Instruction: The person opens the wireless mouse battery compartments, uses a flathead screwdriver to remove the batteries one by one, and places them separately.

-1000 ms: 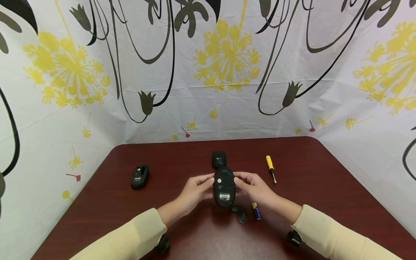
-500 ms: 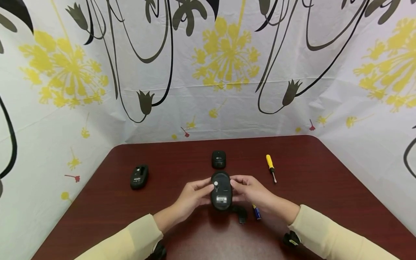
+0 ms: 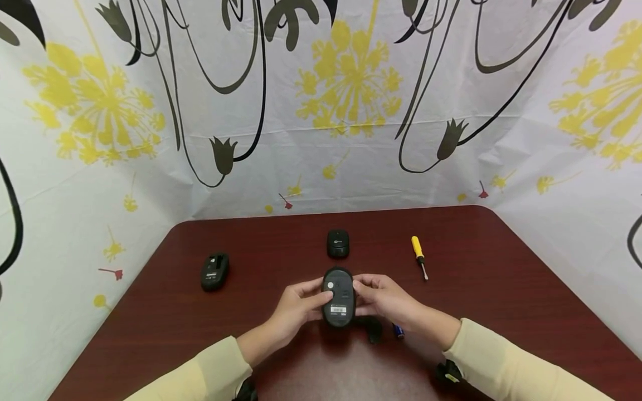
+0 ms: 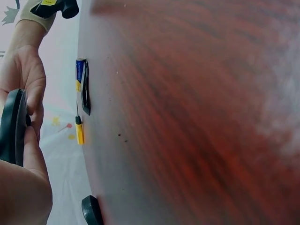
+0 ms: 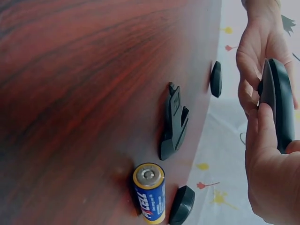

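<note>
A black computer mouse (image 3: 339, 298) is held up above the table between both hands, its underside with a white label facing the head camera. My left hand (image 3: 296, 303) grips its left edge, the thumb lying on the underside near a small knob. On the opposite edge my right hand (image 3: 383, 298) pinches it between thumb and fingers. Below, on the table, lies a loose black battery cover (image 5: 172, 124), partly hidden behind the mouse and right hand in the head view. A blue and yellow AA battery (image 5: 151, 199) is beside it.
Another black mouse (image 3: 338, 244) sits at the back middle of the dark red table (image 3: 271, 239). An upturned mouse (image 3: 215, 272) with an open battery slot lies at left. A yellow-handled screwdriver (image 3: 419, 256) lies at right. Patterned cloth (image 3: 241, 189) surrounds the table.
The mouse and both hands have come slightly down and left, nearer the person. My left thumb has moved from the mouse's edge onto its underside. The battery is more hidden by the right hand.
</note>
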{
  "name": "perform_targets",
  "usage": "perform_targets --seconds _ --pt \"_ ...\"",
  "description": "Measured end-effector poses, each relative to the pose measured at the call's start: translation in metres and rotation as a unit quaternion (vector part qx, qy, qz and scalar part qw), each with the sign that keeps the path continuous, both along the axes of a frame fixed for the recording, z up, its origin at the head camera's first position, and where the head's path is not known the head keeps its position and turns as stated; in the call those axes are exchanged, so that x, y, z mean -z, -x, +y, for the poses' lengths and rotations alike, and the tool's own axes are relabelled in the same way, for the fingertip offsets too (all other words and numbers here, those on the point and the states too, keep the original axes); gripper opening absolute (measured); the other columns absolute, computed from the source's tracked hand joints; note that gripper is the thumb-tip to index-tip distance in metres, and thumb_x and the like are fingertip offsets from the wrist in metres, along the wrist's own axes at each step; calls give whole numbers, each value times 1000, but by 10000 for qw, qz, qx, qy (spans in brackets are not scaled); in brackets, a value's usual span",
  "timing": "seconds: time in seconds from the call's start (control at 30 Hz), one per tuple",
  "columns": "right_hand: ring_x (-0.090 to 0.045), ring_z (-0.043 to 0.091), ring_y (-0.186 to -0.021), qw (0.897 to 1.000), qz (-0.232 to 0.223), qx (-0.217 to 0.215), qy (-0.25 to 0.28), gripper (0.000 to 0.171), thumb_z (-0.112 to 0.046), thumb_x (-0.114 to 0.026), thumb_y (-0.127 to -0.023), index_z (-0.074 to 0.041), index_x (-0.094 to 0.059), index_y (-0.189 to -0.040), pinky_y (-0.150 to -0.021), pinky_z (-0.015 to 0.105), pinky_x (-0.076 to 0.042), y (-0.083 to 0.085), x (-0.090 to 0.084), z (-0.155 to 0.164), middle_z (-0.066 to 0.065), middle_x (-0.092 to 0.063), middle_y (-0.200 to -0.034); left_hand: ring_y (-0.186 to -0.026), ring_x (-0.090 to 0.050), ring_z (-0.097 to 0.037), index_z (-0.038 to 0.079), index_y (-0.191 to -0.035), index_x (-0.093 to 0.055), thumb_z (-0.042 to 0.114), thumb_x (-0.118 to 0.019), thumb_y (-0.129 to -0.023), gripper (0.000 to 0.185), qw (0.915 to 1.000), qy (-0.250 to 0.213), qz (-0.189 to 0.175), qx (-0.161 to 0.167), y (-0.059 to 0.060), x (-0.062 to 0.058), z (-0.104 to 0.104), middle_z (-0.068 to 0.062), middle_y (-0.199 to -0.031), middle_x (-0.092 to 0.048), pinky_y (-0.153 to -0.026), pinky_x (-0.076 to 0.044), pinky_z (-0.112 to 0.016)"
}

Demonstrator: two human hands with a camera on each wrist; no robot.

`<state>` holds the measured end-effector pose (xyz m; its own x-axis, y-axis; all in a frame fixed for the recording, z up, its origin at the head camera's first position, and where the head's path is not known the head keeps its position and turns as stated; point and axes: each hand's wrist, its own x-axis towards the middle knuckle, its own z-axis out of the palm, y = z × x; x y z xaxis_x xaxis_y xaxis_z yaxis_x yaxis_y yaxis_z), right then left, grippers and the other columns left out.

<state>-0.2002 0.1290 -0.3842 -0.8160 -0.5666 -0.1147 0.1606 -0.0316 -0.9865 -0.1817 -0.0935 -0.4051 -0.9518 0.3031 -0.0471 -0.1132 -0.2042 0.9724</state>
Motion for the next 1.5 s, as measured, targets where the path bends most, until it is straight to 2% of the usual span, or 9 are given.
perform_targets --seconds 0.33,0.43,0.5,0.6,0.73,0.87,1.03,1.27,1.5 --pt "-64 26 -101 9999 101 -48 -97 46 -19 -47 -104 13 -41 -136 -86 42 -54 -1 0 -2 20 -61 -118 -89 -68 -22 -10 -134 -50 9 -68 -90 51 9999 42 25 -115 -2 2 -2 -20 -111 -65 -75 -57 -38" --pt "-64 28 -104 9988 415 8 -266 50 -21 -50 -103 12 -39 -140 -88 43 -53 0 -1 -2 22 -58 -124 -88 -68 -21 -10 -134 -50 9 -68 -90 51 9999 86 15 -147 -2 2 -3 -20 -112 -66 -75 -58 -37" --pt "-63 29 -107 9958 804 127 -428 52 -21 -54 -101 10 -40 -141 -88 43 -53 2 -1 -2 23 -57 -126 -88 -69 -22 -10 -134 -50 9 -68 -90 52 9998 98 -24 -151 -2 2 -4 -20 -112 -66 -75 -58 -37" --pt "-60 29 -112 9812 1707 317 -846 54 -20 -63 -97 3 -44 -141 -90 40 -52 6 0 -1 21 -57 -128 -89 -69 -23 -9 -134 -50 10 -69 -89 53 9998 114 -84 -141 -3 1 -4 -21 -114 -65 -75 -57 -37" --pt "-56 26 -119 9472 2892 352 -1342 60 -22 -72 -90 -8 -46 -143 -93 36 -50 8 0 -2 14 -55 -135 -91 -69 -24 -8 -134 -52 10 -69 -89 51 9998 119 -128 -70 -5 1 -5 -20 -114 -65 -77 -57 -38" --pt "-57 24 -118 9276 3438 111 -1458 67 -22 -77 -86 -10 -46 -144 -91 33 -51 7 -2 -6 10 -53 -139 -92 -68 -24 -7 -133 -53 10 -68 -90 49 9998 149 -115 8 -6 1 -5 -20 -114 -66 -77 -57 -39" --pt "-60 22 -113 9194 3586 -87 -1610 67 -20 -78 -84 -7 -47 -142 -86 27 -53 6 -5 -11 9 -55 -135 -93 -68 -23 -7 -133 -53 12 -69 -90 50 9998 167 -112 21 -7 1 -6 -19 -113 -66 -77 -57 -38" --pt "-64 16 -104 9149 3526 36 -1964 60 -22 -78 -84 -7 -53 -137 -80 26 -55 5 -7 -12 7 -62 -125 -91 -68 -23 -7 -133 -54 12 -70 -89 51 9996 223 -180 -11 -7 1 -6 -18 -111 -67 -75 -58 -36" --pt "-66 16 -102 9221 3371 210 -1887 58 -19 -79 -83 -6 -56 -134 -76 26 -56 5 -7 -14 8 -64 -121 -88 -69 -21 -7 -131 -56 11 -72 -87 50 9993 321 -185 -75 -8 2 -5 -17 -109 -67 -70 -58 -33"
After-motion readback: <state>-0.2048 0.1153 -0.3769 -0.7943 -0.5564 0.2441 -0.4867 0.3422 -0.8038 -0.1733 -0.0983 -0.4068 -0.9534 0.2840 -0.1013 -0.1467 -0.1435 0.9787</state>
